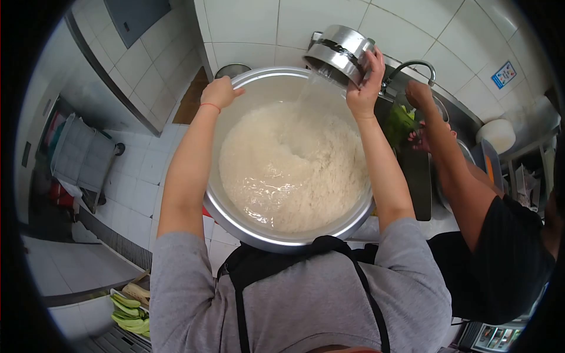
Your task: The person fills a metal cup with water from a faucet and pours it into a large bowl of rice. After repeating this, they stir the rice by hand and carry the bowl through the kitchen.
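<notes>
A large round aluminium pot [220,213] stands in front of me, filled with whitish rice [288,170] partly covered by cloudy water. My left hand [219,94], a thin red band at its wrist, grips the pot's far left rim. In my right hand [367,82] is a small metal saucepan [338,50], tipped over the far right side of the large pot. A stream of water [307,97] falls from it onto the rice. The fingers of my right hand wrap around its side; part of their grip is hidden.
A co-worker's arms [450,156] reach in from the right over the sink [415,188], near green vegetables [400,123]. A curved faucet [415,63] rises behind. Tiled wall [247,26] borders the far side. At lower left lie long green vegetables [130,315].
</notes>
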Tool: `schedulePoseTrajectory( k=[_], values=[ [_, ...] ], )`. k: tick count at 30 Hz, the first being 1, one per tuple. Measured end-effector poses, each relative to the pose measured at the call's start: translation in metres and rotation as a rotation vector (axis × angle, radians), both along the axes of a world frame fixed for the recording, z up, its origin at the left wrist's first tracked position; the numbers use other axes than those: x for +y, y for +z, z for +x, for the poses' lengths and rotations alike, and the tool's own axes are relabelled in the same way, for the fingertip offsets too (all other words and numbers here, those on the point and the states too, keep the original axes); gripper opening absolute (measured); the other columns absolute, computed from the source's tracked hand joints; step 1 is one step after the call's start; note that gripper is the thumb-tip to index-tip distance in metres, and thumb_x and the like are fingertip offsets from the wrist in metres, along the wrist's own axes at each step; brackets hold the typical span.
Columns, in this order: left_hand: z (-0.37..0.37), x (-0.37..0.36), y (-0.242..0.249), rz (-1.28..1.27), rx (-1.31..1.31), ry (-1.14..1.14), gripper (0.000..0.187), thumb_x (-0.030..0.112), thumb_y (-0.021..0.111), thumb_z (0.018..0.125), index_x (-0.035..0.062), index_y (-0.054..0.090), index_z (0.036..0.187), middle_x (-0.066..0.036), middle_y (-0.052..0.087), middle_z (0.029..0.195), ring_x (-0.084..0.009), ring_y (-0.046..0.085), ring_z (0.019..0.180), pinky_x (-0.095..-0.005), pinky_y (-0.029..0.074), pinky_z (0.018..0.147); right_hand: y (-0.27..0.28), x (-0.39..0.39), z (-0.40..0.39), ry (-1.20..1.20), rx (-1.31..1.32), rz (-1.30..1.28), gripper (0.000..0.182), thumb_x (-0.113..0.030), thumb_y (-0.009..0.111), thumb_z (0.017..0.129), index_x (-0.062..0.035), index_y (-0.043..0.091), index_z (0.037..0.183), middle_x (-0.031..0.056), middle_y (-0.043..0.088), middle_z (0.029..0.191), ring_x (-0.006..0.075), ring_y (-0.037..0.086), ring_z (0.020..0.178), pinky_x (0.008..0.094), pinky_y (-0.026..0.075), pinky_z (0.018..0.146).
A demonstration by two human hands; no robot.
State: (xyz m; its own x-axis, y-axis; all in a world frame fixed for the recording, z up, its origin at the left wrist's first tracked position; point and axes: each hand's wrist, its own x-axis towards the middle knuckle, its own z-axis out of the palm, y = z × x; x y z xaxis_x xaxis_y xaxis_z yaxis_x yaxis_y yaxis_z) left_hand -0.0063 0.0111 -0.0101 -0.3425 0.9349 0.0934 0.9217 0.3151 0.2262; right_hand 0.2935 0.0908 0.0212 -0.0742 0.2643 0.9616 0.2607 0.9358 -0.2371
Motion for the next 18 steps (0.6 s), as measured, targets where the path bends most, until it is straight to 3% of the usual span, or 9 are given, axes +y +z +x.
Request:
schedulePoseTrajectory(
  k=[3, 5, 9, 10, 13, 14, 15, 17, 18],
  values=[
    [-0.003, 0.0, -0.002, -0.014, -0.001, 0.005, 0.048, 0.045, 0.061, 0.074, 0.0016, 0.058, 0.094, -0.016, 0.061, 0.093, -0.0291, 0.059, 0.088, -0.0381, 0.046, 0.076, 0.008, -0.012, -0.006, -0.155, -0.061, 0.106, 0.061, 0.013, 0.044, 0.061, -0.0044, 0.038, 0.119, 0.0194, 0.033, 0.129, 0.033, 0.031, 0.121, 0.036, 0.028, 0.098],
    [-0.003, 0.001, -0.001, -0.022, -0.014, 0.002, 0.048, 0.045, 0.061, 0.074, 0.0016, 0.058, 0.094, -0.016, 0.061, 0.093, -0.0291, 0.059, 0.089, -0.0381, 0.046, 0.076, -0.009, 0.005, -0.008, 0.016, 0.143, -0.137, 0.059, 0.013, 0.038, 0.064, -0.0051, 0.037, 0.121, 0.0158, 0.037, 0.124, 0.0297, 0.037, 0.117, 0.0309, 0.032, 0.095],
    [-0.002, -0.002, 0.0, -0.028, -0.03, 0.02, 0.048, 0.045, 0.061, 0.075, 0.0016, 0.059, 0.094, -0.016, 0.061, 0.093, -0.0288, 0.059, 0.088, -0.038, 0.047, 0.075, -0.024, 0.008, 0.009, 0.429, 0.752, -1.141, 0.054, 0.006, 0.04, 0.066, -0.0034, 0.034, 0.119, 0.014, 0.041, 0.111, 0.0324, 0.049, 0.098, 0.0524, 0.046, 0.079],
    [-0.002, -0.001, 0.0, -0.024, -0.028, 0.021, 0.048, 0.045, 0.06, 0.075, 0.0016, 0.059, 0.093, -0.016, 0.062, 0.092, -0.0287, 0.059, 0.088, -0.0381, 0.047, 0.074, -0.036, 0.018, 0.016, 0.51, 0.794, -1.158, 0.051, 0.002, 0.041, 0.066, -0.0023, 0.033, 0.117, 0.0142, 0.042, 0.106, 0.0348, 0.051, 0.091, 0.0612, 0.047, 0.069],
    [-0.004, 0.002, -0.001, -0.02, -0.014, -0.012, 0.047, 0.045, 0.06, 0.075, 0.0018, 0.059, 0.094, -0.016, 0.062, 0.091, -0.0281, 0.059, 0.087, -0.0381, 0.047, 0.074, -0.061, 0.036, 0.027, 0.546, 0.938, -1.169, 0.045, -0.001, 0.041, 0.068, -0.0003, 0.035, 0.113, 0.0151, 0.043, 0.105, 0.0369, 0.051, 0.09, 0.062, 0.045, 0.074],
    [-0.004, 0.003, -0.002, -0.021, -0.011, -0.006, 0.047, 0.045, 0.06, 0.075, 0.0018, 0.059, 0.094, -0.016, 0.062, 0.091, -0.0281, 0.059, 0.087, -0.0381, 0.047, 0.074, -0.065, 0.042, 0.032, 0.602, 0.944, -1.214, 0.048, -0.002, 0.042, 0.067, -0.0069, 0.037, 0.114, 0.0137, 0.044, 0.105, 0.0327, 0.053, 0.09, 0.0534, 0.05, 0.067],
    [-0.001, 0.002, -0.001, -0.029, -0.003, 0.002, 0.047, 0.045, 0.06, 0.075, 0.002, 0.059, 0.094, -0.016, 0.062, 0.091, -0.028, 0.059, 0.087, -0.038, 0.047, 0.074, -0.067, 0.045, 0.034, 0.608, 0.95, -1.22, 0.048, -0.002, 0.042, 0.067, -0.0069, 0.037, 0.114, 0.0137, 0.044, 0.105, 0.0327, 0.053, 0.09, 0.0534, 0.05, 0.067],
    [0.0, 0.002, 0.0, -0.044, 0.011, 0.018, 0.047, 0.045, 0.06, 0.075, 0.0022, 0.058, 0.094, -0.015, 0.062, 0.092, -0.0278, 0.059, 0.087, -0.0378, 0.047, 0.074, -0.073, 0.052, 0.037, 0.654, 0.989, -1.244, 0.041, -0.006, 0.044, 0.069, 0.005, 0.038, 0.107, 0.0189, 0.045, 0.11, 0.0394, 0.048, 0.099, 0.0633, 0.04, 0.082],
    [0.0, 0.002, 0.0, -0.033, 0.009, 0.005, 0.047, 0.045, 0.06, 0.075, 0.0024, 0.058, 0.094, -0.015, 0.062, 0.091, -0.0276, 0.059, 0.087, -0.0377, 0.047, 0.074, -0.071, 0.051, 0.038, 0.704, 1.017, -1.273, 0.044, -0.008, 0.045, 0.069, 0.0062, 0.037, 0.109, 0.02, 0.043, 0.114, 0.0395, 0.047, 0.101, 0.0624, 0.04, 0.084]
  ],
)
